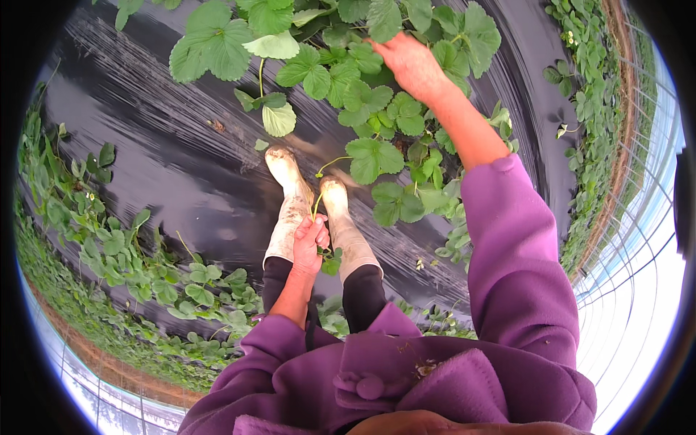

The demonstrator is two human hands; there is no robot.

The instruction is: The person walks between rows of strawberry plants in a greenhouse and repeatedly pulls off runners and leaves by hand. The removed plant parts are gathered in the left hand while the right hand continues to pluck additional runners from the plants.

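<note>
My left hand is closed around thin green strawberry stems, held low in front of my legs; a small leaf cluster hangs beside the wrist. My right hand reaches into the strawberry plant at the top of the view. Its fingertips are hidden under the leaves, so what they touch does not show. A curved runner sticks out of the plant above my boots, and broad leaves spread left of the hand.
Black plastic mulch film covers the ground under my muddy white rubber boots. More strawberry rows run along the left and right. Beyond the right row are a brown soil strip and the greenhouse's framed film wall.
</note>
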